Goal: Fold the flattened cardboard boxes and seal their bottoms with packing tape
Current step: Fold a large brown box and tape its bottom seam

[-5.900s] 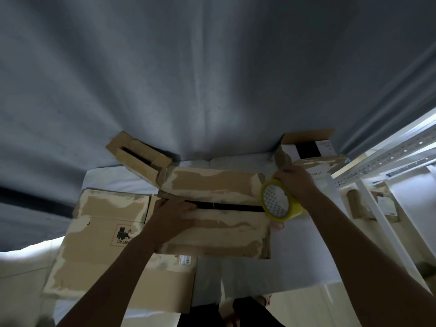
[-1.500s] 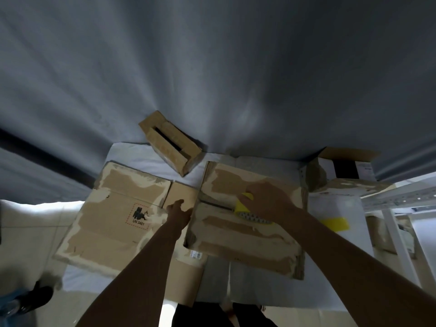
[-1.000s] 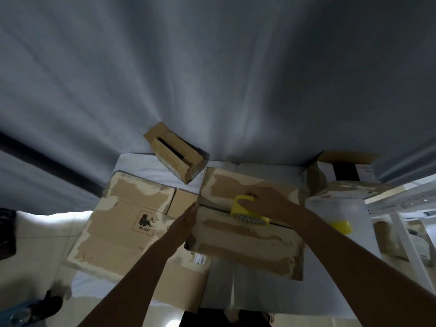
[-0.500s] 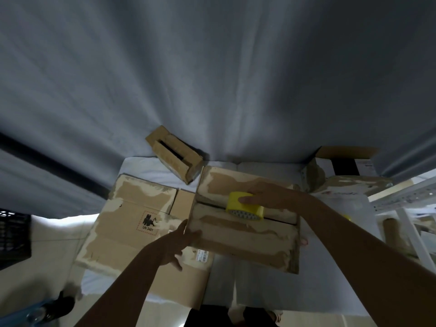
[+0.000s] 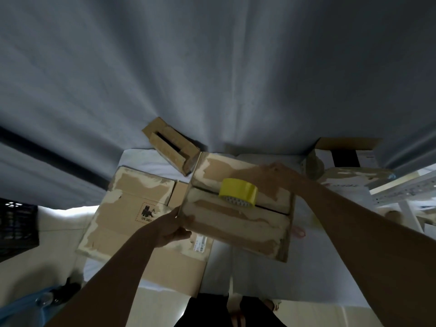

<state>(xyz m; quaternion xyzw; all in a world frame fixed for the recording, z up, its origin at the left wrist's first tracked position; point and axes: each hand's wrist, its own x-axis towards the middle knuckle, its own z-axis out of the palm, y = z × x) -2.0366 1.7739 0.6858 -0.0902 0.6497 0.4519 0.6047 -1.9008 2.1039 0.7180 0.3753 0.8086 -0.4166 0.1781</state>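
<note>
A folded cardboard box (image 5: 236,223) stands bottom-up in the middle of the white table (image 5: 306,267), its two flaps meeting at a dark seam. A yellow roll of packing tape (image 5: 238,192) rests on that seam. My right hand (image 5: 266,175) lies on the far flap, fingers at the roll. My left hand (image 5: 172,226) grips the box's near-left corner. A flattened cardboard box (image 5: 132,208) with a black printed mark lies to the left, partly under the folded one.
A small folded box (image 5: 172,147) leans at the back against the grey curtain. An open white box (image 5: 342,159) stands at the back right, beside a white rack (image 5: 405,187). A black crate (image 5: 16,227) sits on the floor at the left.
My right hand has slid the tape roll leftward along the seam over the last seconds. My left hand moved from the box's left side down to its near-left corner.
</note>
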